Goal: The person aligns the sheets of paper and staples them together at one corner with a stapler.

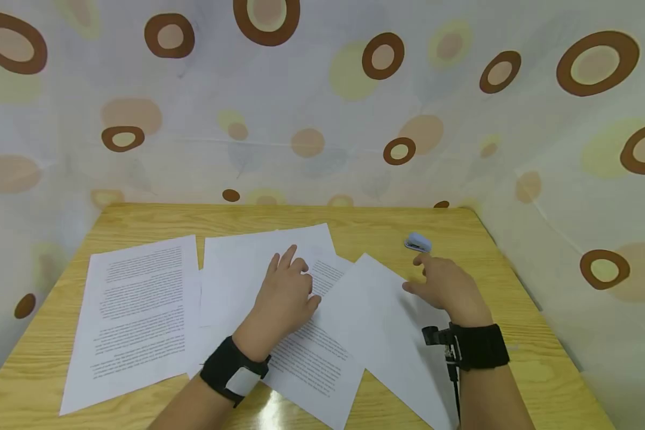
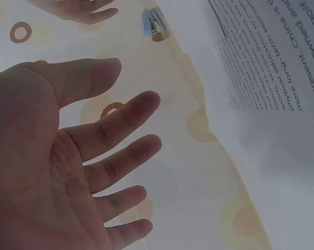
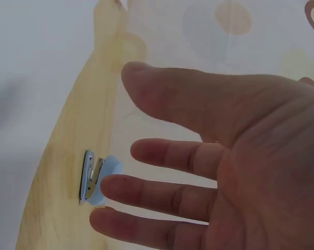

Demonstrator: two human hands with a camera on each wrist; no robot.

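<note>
I see two bare forearms, no sleeves. The left hand (image 1: 285, 295) wears a black wrist strap (image 1: 227, 369) with a white rectangular patch at its 5 o'clock edge. The right hand (image 1: 447, 286) wears a wider black band (image 1: 481, 346); a small black mount sticks out at 9 o'clock, with a thin black cable hanging toward 6.

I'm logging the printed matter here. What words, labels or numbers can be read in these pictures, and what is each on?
"At present, China is" on the printed sheet, left wrist view, along its right edge.
"more long" at the start of the line beside it.
"physical" begins the next line; the rest is blurred.
Printed sheet at the left and the sheet under the left hand: too small to read.
Blue stapler: no label visible.
</note>
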